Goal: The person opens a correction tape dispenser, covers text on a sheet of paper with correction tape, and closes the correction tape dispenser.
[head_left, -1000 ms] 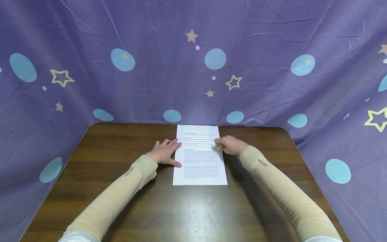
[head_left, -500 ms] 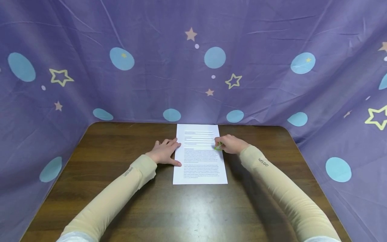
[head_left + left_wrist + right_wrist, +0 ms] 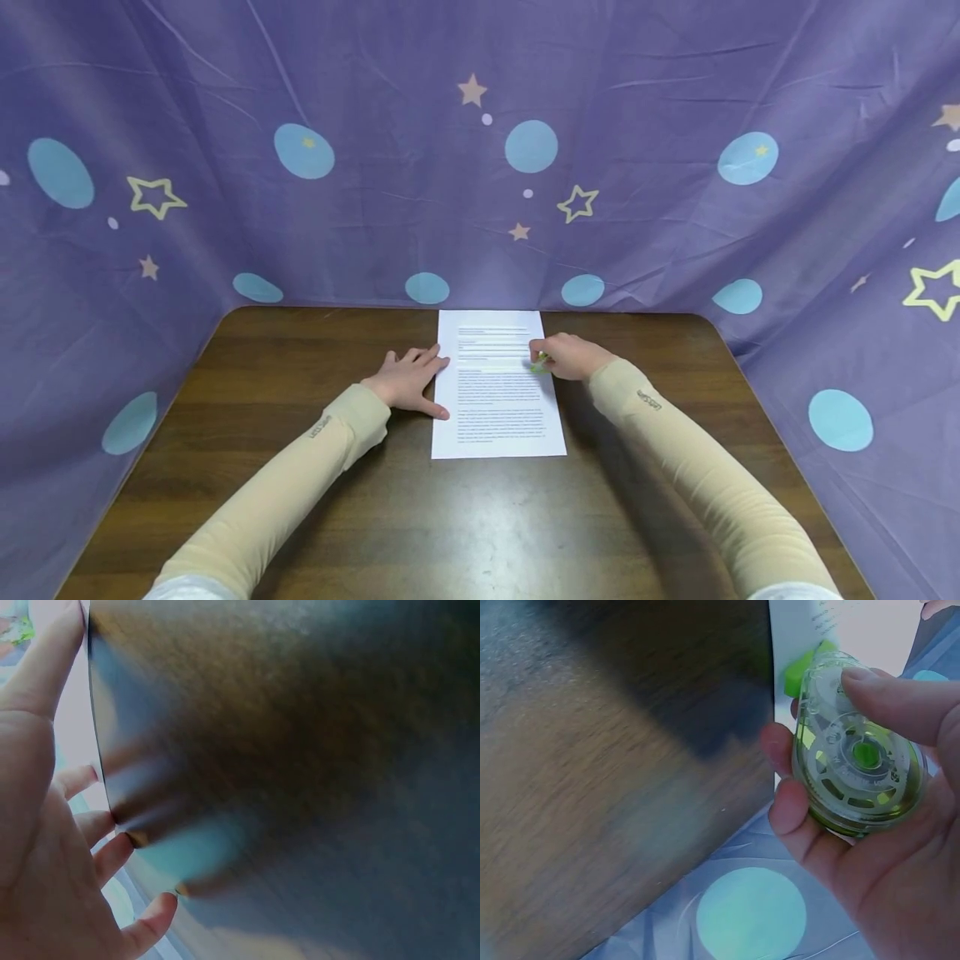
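A printed sheet of paper (image 3: 495, 450) lies flat on the brown wooden table, its far edge close to the curtain. My left hand (image 3: 408, 382) has its fingers spread, the fingertips and thumb resting on the sheet's left edge. In the left wrist view the fingers of the left hand (image 3: 45, 817) reach to that edge. My right hand (image 3: 573, 357) grips a correction tape dispenser (image 3: 859, 754), clear-bodied with green parts, the thumb on one face and fingers round the other. The dispenser's green tip is at the sheet's right side, near the middle lines of print.
The wooden table (image 3: 300, 467) has a shiny dark surface. A purple curtain (image 3: 390, 208) with blue dots and stars hangs along its back and both sides.
My right hand, with the correction tape dispenser, has shifted very slightly left. The left hand stays on the sheet's edge. The head view has bobbed a little.
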`<move>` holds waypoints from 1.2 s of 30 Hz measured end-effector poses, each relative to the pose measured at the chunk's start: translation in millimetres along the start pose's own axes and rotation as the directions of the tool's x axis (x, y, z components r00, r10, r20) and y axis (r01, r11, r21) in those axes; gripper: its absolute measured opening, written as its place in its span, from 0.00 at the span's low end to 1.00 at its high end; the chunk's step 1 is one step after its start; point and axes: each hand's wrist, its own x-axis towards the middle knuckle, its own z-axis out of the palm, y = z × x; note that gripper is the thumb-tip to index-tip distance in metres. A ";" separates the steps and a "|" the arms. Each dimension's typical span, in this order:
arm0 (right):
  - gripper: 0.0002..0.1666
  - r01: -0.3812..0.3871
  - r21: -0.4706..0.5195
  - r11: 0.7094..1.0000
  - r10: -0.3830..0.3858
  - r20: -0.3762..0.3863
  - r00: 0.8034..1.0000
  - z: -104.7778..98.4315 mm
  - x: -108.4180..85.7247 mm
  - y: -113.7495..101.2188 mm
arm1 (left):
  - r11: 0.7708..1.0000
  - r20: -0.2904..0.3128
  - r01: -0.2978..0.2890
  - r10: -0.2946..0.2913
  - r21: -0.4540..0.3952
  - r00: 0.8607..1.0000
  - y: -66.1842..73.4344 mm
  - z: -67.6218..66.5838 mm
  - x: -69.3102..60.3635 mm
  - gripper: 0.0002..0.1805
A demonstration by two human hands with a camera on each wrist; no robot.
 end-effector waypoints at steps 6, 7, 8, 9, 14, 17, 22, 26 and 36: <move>0.11 0.039 -0.006 0.999 -0.039 0.011 0.999 2.5 7.0 -5.9 | 1.000 0.005 -0.001 0.001 -0.013 1.000 0.4 -0.4 -1.3 0.62; 0.11 0.043 -0.005 0.999 -0.043 0.016 0.999 3.6 9.5 -7.5 | 1.000 0.006 -0.001 0.001 -0.014 1.000 0.0 -0.3 -1.6 0.62; 0.11 0.045 -0.002 0.999 -0.045 0.022 0.999 4.5 12.1 -9.6 | 1.000 0.007 -0.001 0.001 -0.016 1.000 -0.5 -0.3 -1.8 0.62; 0.11 0.047 0.002 0.999 -0.047 0.028 0.999 5.3 14.8 -11.9 | 1.000 0.008 0.000 0.001 -0.016 1.000 -1.0 -0.1 -1.8 0.62; 0.10 0.106 0.007 0.994 -0.106 0.041 0.994 7.2 30.5 -27.2 | 1.000 0.000 -0.005 0.005 -0.019 1.000 -3.9 2.6 0.0 0.62; 0.10 0.153 0.005 0.988 -0.153 0.040 0.987 7.5 39.2 -37.7 | 1.000 -0.003 -0.009 0.009 -0.013 1.000 -5.7 4.7 2.1 0.62; 0.09 0.184 0.020 0.983 -0.185 0.040 0.982 8.0 49.9 -54.0 | 1.000 -0.002 -0.012 0.012 -0.009 1.000 -7.4 6.5 4.9 0.63; 0.09 0.211 0.014 0.977 -0.211 0.036 0.977 10.0 56.5 -63.0 | 1.000 -0.009 -0.016 0.016 -0.017 1.000 -8.2 7.6 5.1 0.63; 0.09 0.210 0.020 0.977 -0.211 0.036 0.977 14.8 65.2 -68.3 | 1.000 -0.014 -0.021 0.021 -0.015 1.000 -15.6 11.9 9.3 0.64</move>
